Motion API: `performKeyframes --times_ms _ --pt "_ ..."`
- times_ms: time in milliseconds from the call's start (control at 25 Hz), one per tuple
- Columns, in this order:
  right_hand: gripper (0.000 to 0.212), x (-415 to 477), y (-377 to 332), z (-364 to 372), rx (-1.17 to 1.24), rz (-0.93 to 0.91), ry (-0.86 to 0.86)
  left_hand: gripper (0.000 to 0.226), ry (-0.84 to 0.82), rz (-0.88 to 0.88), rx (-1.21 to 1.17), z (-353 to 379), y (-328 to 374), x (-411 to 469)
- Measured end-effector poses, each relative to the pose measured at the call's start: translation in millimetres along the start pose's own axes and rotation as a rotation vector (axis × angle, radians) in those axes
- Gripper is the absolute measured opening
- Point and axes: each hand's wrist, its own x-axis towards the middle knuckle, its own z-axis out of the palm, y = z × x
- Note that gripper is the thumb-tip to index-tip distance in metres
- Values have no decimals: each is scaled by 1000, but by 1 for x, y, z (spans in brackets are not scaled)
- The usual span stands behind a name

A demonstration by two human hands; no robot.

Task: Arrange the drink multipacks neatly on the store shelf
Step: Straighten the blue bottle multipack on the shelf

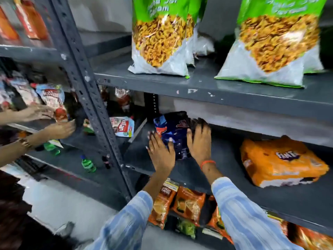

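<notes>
A dark blue shrink-wrapped drink multipack (pixel 173 130) lies on the grey middle shelf (pixel 225 179). My left hand (pixel 160 152) rests flat on its near left side, fingers spread. My right hand (pixel 199 141) presses on its right end, fingers curled over the top. An orange Fanta multipack (pixel 281 161) lies tilted on the same shelf to the right, apart from my hands. A red and white multipack (pixel 122 126) lies further back on the left.
Green and white snack bags (pixel 160 37) stand on the shelf above. Orange snack packs (pixel 189 204) fill the shelf below. In the left bay another person's hands (pixel 59 129) handle red and white packs (pixel 52 100); green bottles (pixel 88 165) lie there.
</notes>
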Motion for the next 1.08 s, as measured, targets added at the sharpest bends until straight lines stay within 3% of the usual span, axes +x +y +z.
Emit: performKeyframes --times_ms 160,400,480,600,720,840,920,1000,1080 --pt "69 0 19 37 105 311 -167 66 -171 -279 -350 23 -27 16" --pt "54 10 19 46 298 472 -83 57 -142 -466 -772 30 -23 28" --pt "49 11 18 45 390 555 -63 63 -85 -442 -718 30 -18 28" --pt "45 3 19 40 539 729 -43 55 6 -314 -418 21 -4 23" --pt "46 -12 20 37 460 740 -110 50 12 -71 -181 1 6 35" --pt "50 -1 23 34 524 654 -95 52 -98 290 93 -14 6 56" --pt "52 10 24 27 638 665 4 45 -232 515 244 -18 9 60" --pt "55 17 25 22 740 677 97 42 -276 658 258 -20 6 64" --pt "64 20 29 19 767 631 167 41 -169 737 258 -18 -1 65"
